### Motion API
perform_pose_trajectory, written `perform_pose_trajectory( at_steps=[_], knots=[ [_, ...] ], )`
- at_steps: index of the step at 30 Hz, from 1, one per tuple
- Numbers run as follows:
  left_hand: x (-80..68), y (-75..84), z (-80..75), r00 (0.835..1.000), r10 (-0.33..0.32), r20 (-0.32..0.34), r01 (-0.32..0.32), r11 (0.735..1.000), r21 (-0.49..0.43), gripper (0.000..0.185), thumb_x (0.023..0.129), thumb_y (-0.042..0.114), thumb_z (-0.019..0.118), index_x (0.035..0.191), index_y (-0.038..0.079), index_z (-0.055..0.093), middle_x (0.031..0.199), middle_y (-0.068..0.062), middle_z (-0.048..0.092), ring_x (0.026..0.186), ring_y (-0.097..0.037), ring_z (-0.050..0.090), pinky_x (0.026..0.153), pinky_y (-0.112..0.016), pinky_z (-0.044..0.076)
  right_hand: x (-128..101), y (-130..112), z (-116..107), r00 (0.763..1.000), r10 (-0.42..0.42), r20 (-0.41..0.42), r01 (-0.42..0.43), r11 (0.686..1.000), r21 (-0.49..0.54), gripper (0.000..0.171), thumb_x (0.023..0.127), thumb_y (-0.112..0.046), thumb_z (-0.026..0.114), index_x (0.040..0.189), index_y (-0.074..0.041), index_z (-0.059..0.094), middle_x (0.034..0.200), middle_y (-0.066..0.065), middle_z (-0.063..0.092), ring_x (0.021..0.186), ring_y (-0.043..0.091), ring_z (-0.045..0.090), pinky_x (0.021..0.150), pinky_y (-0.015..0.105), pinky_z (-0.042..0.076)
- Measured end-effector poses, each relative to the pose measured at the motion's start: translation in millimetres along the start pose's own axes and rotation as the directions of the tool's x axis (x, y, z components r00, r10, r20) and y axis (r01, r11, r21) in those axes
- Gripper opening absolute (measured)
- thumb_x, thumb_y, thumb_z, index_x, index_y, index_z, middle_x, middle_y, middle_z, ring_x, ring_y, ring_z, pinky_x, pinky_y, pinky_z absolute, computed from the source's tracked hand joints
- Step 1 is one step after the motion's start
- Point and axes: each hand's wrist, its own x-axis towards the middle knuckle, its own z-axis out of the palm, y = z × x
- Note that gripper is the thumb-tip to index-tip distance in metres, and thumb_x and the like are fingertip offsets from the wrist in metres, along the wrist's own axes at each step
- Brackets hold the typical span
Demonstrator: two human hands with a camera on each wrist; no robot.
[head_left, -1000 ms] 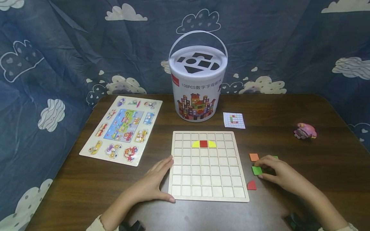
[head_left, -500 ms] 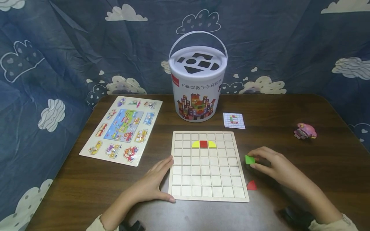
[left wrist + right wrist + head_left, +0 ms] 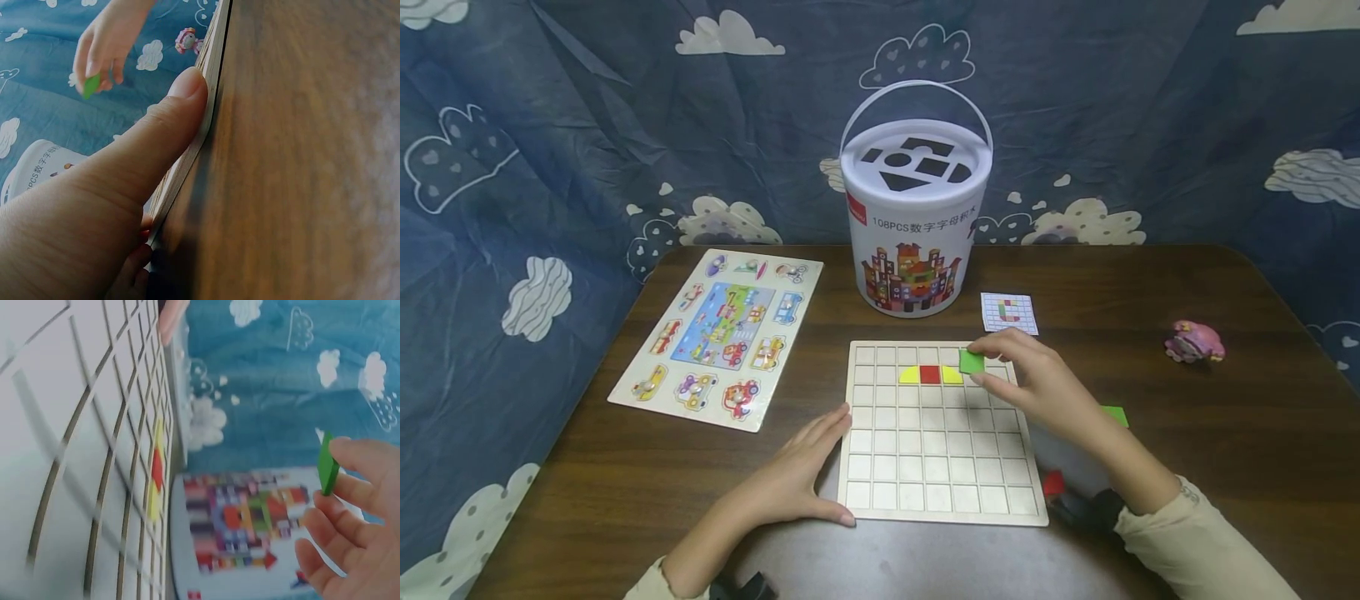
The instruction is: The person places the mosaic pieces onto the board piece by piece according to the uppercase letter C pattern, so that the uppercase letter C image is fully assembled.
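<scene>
Now right hand (image 3: pixel 1037 383) pinches green tile (image 3: pixel 972 361) over grid board (image 3: pixel 940 492).

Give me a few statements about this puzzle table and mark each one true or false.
1. The right hand pinches a green tile over the grid board. True.
2. The left hand holds a red tile. False: it rests against the board's left edge and holds nothing.
3. A red square sits between two yellow pieces on the board. True.
4. The white bucket lies tipped on its side. False: it stands upright behind the board.
5. A pink toy sits on the table to the right. True.
</scene>
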Motion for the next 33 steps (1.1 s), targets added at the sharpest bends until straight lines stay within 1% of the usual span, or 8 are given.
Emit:
perform_pose_trajectory(
  at_steps=[6, 10, 14, 17, 20, 26, 30, 33],
  knots=[
    [0.9, 0.6, -0.5, 1.000, -0.006, 0.002, 0.006, 1.000, -0.006, 0.121, 0.053, 0.068, 0.069, 0.144, 0.009, 0.016, 0.150, -0.002, 0.009, 0.134, -0.021, 0.011, 0.102, -0.050, 0.017, 18.8, -6.9, 29.8, 1.000, 0.010, 0.018, -0.012, 0.994, 0.105, 0.028, 0.081, -0.015, 0.067, 0.108, -0.009, 0.061, 0.104, -0.002, 0.057, 0.093, 0.015, 0.052, 0.079, 0.036, 0.046],
    [1.3, 0.0, 0.1, 1.000, -0.009, 0.006, 0.009, 1.000, -0.004, 0.121, 0.053, 0.069, 0.067, 0.145, 0.010, 0.015, 0.150, -0.002, 0.009, 0.133, -0.021, 0.011, 0.102, -0.051, 0.018, 23.9, -0.1, 50.8, 0.995, 0.042, 0.091, -0.053, 0.991, 0.122, 0.026, 0.081, -0.016, 0.067, 0.106, -0.008, 0.062, 0.098, -0.003, 0.058, 0.088, 0.017, 0.054, 0.077, 0.034, 0.047],
    [1.2, -0.5, 0.5, 1.000, -0.009, 0.006, 0.009, 1.000, -0.005, 0.121, 0.053, 0.070, 0.067, 0.145, 0.010, 0.015, 0.150, -0.002, 0.009, 0.133, -0.022, 0.011, 0.102, -0.052, 0.018, 26.3, 9.3, 65.3, 0.979, 0.081, 0.186, -0.100, 0.991, 0.092, 0.027, 0.079, -0.018, 0.069, 0.103, -0.006, 0.063, 0.092, -0.002, 0.058, 0.083, 0.015, 0.053, 0.074, 0.029, 0.047],
    [0.5, -0.6, 0.5, 1.000, -0.007, 0.005, 0.007, 1.000, -0.008, 0.121, 0.053, 0.069, 0.067, 0.144, 0.010, 0.016, 0.150, -0.002, 0.009, 0.133, -0.022, 0.011, 0.101, -0.053, 0.018, 27.0, 14.4, 71.3, 0.966, 0.089, 0.241, -0.107, 0.993, 0.060, 0.027, 0.078, -0.019, 0.071, 0.101, -0.007, 0.064, 0.091, -0.003, 0.057, 0.081, 0.012, 0.051, 0.072, 0.026, 0.046],
    [-0.1, -0.6, 0.2, 1.000, -0.007, 0.006, 0.007, 1.000, -0.008, 0.121, 0.053, 0.069, 0.068, 0.144, 0.010, 0.016, 0.150, -0.002, 0.009, 0.133, -0.022, 0.011, 0.101, -0.053, 0.018, 27.0, 17.8, 75.5, 0.961, 0.071, 0.268, -0.082, 0.996, 0.029, 0.026, 0.077, -0.019, 0.071, 0.100, -0.008, 0.064, 0.091, -0.004, 0.056, 0.079, 0.011, 0.050, 0.070, 0.025, 0.045],
    [-0.5, -1.2, 0.5, 1.000, -0.007, 0.002, 0.007, 1.000, -0.006, 0.121, 0.053, 0.069, 0.067, 0.145, 0.010, 0.015, 0.150, -0.002, 0.009, 0.133, -0.022, 0.011, 0.102, -0.052, 0.018, 27.9, 18.7, 81.4, 0.962, 0.027, 0.272, -0.025, 1.000, -0.010, 0.027, 0.077, -0.023, 0.071, 0.100, -0.009, 0.064, 0.093, -0.004, 0.055, 0.079, 0.010, 0.047, 0.070, 0.025, 0.044],
    [0.0, -1.6, 1.1, 1.000, -0.005, 0.003, 0.005, 1.000, 0.000, 0.121, 0.053, 0.070, 0.067, 0.145, 0.010, 0.015, 0.150, -0.001, 0.009, 0.133, -0.022, 0.011, 0.101, -0.052, 0.019, 27.6, 17.9, 82.9, 0.963, 0.030, 0.267, -0.021, 0.999, -0.037, 0.024, 0.079, -0.019, 0.069, 0.100, -0.010, 0.064, 0.094, -0.004, 0.055, 0.080, 0.009, 0.047, 0.072, 0.027, 0.043],
    [0.1, -1.3, 1.2, 1.000, -0.005, 0.007, 0.005, 1.000, 0.000, 0.121, 0.053, 0.070, 0.066, 0.145, 0.011, 0.014, 0.150, -0.001, 0.008, 0.133, -0.022, 0.011, 0.101, -0.052, 0.018, 27.3, 18.0, 82.7, 0.963, 0.033, 0.268, -0.026, 0.999, -0.031, 0.022, 0.080, -0.016, 0.067, 0.100, -0.010, 0.064, 0.096, -0.004, 0.055, 0.081, 0.009, 0.047, 0.073, 0.027, 0.043]
  ],
)
